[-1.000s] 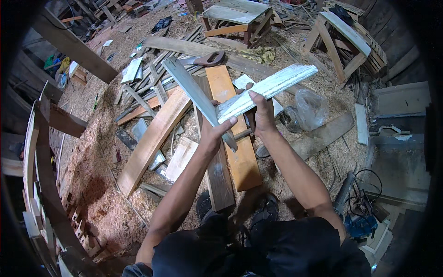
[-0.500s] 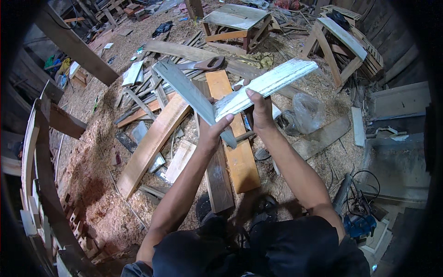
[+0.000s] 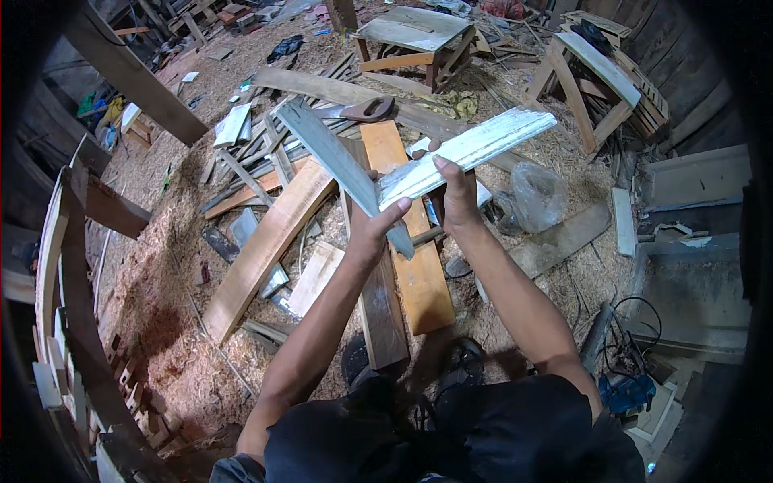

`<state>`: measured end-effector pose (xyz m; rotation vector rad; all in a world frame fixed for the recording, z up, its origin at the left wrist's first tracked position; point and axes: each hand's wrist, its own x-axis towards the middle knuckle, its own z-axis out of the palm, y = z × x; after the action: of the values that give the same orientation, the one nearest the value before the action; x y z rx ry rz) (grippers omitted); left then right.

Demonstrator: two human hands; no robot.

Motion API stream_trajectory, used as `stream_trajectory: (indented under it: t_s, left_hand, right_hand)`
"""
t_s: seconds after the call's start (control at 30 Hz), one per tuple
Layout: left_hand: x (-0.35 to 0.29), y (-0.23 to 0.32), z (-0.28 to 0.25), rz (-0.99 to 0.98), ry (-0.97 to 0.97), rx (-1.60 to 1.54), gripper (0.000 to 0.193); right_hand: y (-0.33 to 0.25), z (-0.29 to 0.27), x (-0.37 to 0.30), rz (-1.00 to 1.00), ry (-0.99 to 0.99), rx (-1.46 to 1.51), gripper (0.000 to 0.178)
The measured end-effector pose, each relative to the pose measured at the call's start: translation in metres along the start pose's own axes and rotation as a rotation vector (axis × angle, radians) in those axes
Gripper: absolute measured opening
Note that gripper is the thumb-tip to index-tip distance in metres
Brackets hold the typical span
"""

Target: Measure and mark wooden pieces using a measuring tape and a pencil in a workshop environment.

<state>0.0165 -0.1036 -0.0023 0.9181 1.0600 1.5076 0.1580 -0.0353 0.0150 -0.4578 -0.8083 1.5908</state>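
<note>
Two painted boards meet at an angle in front of me. My left hand (image 3: 374, 228) is closed round the lower part of the pale grey board (image 3: 328, 153), its thumb pressed near the joint. The white moulded board (image 3: 475, 155) slants up to the right, and my right hand (image 3: 456, 191) grips it from below with the thumb on its near edge. One end of the white board touches the grey one. Beneath them lie an orange-brown plank (image 3: 423, 282) and a dark plank (image 3: 382, 310). The fingers behind the boards are partly hidden.
A handsaw (image 3: 366, 110) rests on scrap wood beyond the boards. A light plank (image 3: 266, 253) lies to the left. Low wooden benches (image 3: 415, 32) stand at the back. A clear plastic bag (image 3: 538, 196) and a blue power tool (image 3: 626, 393) are on the right. Shavings cover the floor.
The far end of the grey board has shifted slightly to the right. Both hands keep their grips on the boards, almost unmoved.
</note>
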Motion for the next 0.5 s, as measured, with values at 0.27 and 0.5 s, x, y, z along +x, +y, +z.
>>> stream_trajectory:
  t_s: [0.27,0.5]
  left_hand:
    - [-0.003,0.005,0.004,-0.019,0.002,-0.027,0.09]
    - [-0.004,0.003,0.001,-0.004,0.006,-0.041,0.086]
  right_hand:
    - [-0.005,0.003,-0.001,0.037,0.005,-0.021,0.048]
    - [-0.009,0.016,-0.008,0.002,0.043,-0.007,0.047]
